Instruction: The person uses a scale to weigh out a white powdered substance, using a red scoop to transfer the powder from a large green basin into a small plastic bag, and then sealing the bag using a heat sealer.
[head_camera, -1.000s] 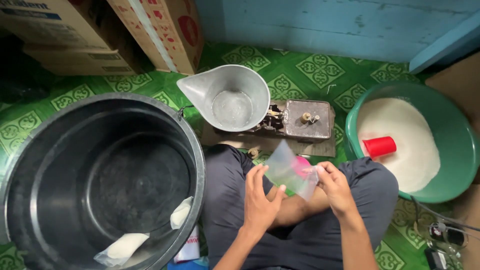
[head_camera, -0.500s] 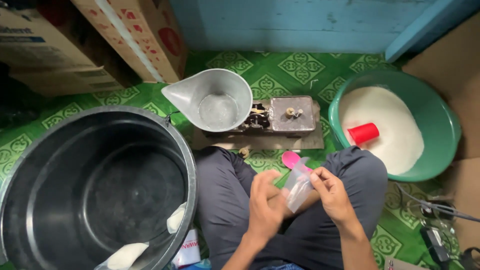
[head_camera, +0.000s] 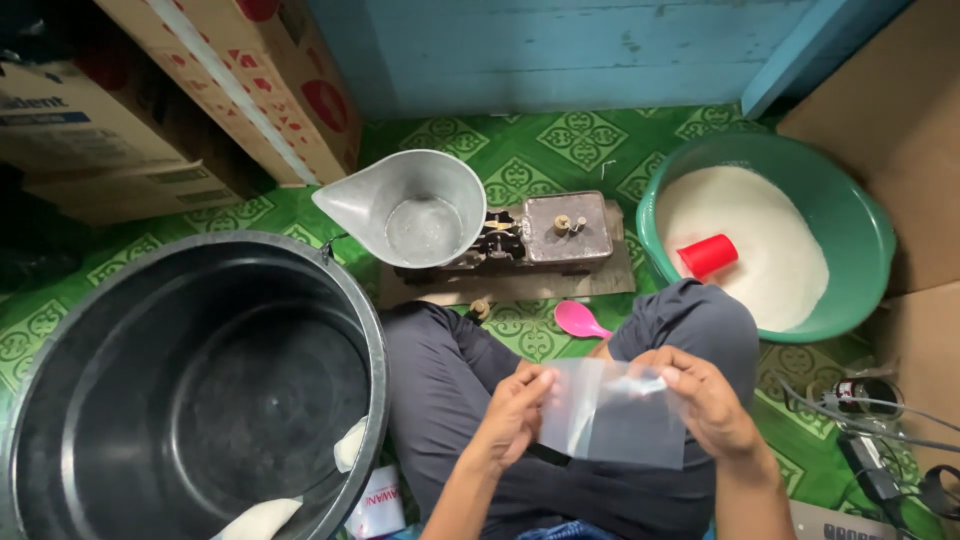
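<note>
1. The floor (head_camera: 540, 150) was covered with a green patterned sheet, and a blue plank wall (head_camera: 560, 50) ran across the top of the frame.
2. Cardboard boxes (head_camera: 200, 90) leaned in the upper left, and plain brown cardboard (head_camera: 890, 110) stood at the right edge.
3. A large black tub (head_camera: 190, 390) filled the lower left; two filled white bags (head_camera: 300, 490) lay at its bottom.
4. A balance scale (head_camera: 560, 230) sat at centre on a piece of board, its metal scoop pan (head_camera: 410, 205) empty and pointing left.
5. A green basin (head_camera: 860, 230) of white grains stood at the upper right, with a red cup (head_camera: 708, 255) lying on the grains.
6. A pink spoon (head_camera: 578, 320) lay on the floor between the scale and the person's knee.
7. Cables and a small bottle (head_camera: 865, 395) lay at the lower right.
8. The clear plastic bag (head_camera: 610, 410) was held flat over the lap, lower centre.
9. The left hand (head_camera: 512, 415) pinched the bag's left edge with its fingers closed on it.
10. The right hand (head_camera: 705, 400) gripped the bag's upper right corner between thumb and fingers.
11. Compared with half a second before, the bag had been spread wide and flat instead of narrow and bunched, and the hands had moved apart.
12. The pink spoon, earlier up by the hands, now lay on the floor.
</note>
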